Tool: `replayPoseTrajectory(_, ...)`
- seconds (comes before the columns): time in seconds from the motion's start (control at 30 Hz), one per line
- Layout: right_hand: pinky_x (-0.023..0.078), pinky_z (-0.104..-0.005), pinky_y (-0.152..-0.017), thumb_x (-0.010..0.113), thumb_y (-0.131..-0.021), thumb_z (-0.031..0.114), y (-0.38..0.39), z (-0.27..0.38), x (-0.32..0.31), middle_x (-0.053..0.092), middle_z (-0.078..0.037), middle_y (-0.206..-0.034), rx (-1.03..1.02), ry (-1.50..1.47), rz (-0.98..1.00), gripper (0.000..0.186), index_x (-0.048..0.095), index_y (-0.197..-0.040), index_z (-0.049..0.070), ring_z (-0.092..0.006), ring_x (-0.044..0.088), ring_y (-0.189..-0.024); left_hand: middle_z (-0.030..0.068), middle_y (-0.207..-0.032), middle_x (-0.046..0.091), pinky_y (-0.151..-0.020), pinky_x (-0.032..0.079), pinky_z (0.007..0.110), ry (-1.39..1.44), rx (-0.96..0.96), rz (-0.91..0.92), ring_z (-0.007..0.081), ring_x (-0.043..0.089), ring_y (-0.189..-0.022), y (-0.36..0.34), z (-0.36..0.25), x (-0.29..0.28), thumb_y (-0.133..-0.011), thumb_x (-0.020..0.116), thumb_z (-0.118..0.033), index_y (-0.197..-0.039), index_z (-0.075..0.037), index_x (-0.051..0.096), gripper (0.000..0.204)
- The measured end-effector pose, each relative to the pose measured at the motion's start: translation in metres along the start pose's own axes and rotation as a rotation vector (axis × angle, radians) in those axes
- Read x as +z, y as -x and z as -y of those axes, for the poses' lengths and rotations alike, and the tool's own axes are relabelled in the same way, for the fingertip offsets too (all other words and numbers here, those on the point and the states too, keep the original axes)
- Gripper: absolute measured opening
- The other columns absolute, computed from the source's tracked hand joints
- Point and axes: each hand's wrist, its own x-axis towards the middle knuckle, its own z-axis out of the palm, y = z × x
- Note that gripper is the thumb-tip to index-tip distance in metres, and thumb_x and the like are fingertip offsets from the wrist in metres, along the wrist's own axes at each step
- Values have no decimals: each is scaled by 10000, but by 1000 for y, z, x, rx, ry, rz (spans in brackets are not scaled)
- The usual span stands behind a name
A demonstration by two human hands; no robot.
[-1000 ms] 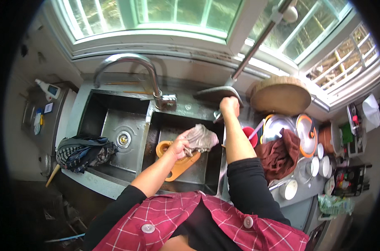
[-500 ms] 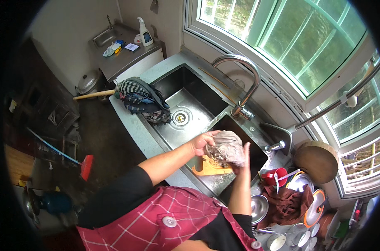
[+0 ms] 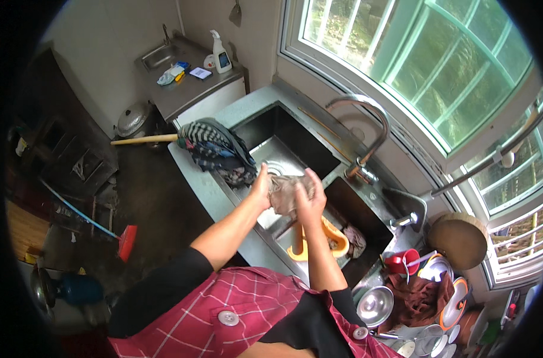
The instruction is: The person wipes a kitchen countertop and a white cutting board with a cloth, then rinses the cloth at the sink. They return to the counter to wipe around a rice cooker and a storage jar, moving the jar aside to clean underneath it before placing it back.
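Moved L vs 0.5 s ago: grey-brown cloth (image 3: 285, 194), above the double sink (image 3: 350, 171); grip: L hand (image 3: 261, 190) + R hand (image 3: 311, 200) clasp it, fingers part-curled; uneven pressure could drop it; drips may wet the checked rag mop (image 3: 214, 143) nearby.

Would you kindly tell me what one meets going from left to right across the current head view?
Red broom head, checked cloth bundle, left hand, greyish-brown rag, right hand, red mug, round wooden board.
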Motion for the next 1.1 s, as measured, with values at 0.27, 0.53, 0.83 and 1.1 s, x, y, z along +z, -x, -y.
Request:
replayPoseTrajectory(0.27,483,-456,-658,622,-792,370,-43,-15,108,617,-126,-755,71,650,55,265,668,-735,115,-327,615,-729,35,-856,595,-689,474,311,306,188,344,166,552,-792,-92,12,-38,-958,380,-526,-926,-66,597,509)
replayPoseTrajectory(0.53,501,-433,-643,581,-839,331,-41,-29,156,643,-186,-790,302,761,251,315,650,-727,45,-347,637,-701,-32,-648,505,-465,367,302,105,-95,566,99,461,-527,-135,-39,-104,-971,432,-426,-651,-162,451,415)
replayPoseTrajectory(0.83,492,-517,-687,463,-911,374,-115,-96,97,656,-222,-798,491,704,-14,408,668,-778,48,-421,634,-748,54,-751,606,-570,476,245,-201,-42,-8,154,571,-623,-105,-25,7,-926,534,-352,-803,-127,597,264)
replayPoseTrajectory(1.1,496,-505,-724,439,-905,369,-66,-76,120,650,-234,-808,325,707,181,392,664,-839,55,-428,632,-781,31,-750,644,-636,504,335,82,-186,460,179,613,-705,-196,-3,-96,-929,464,-370,-848,-130,610,292)
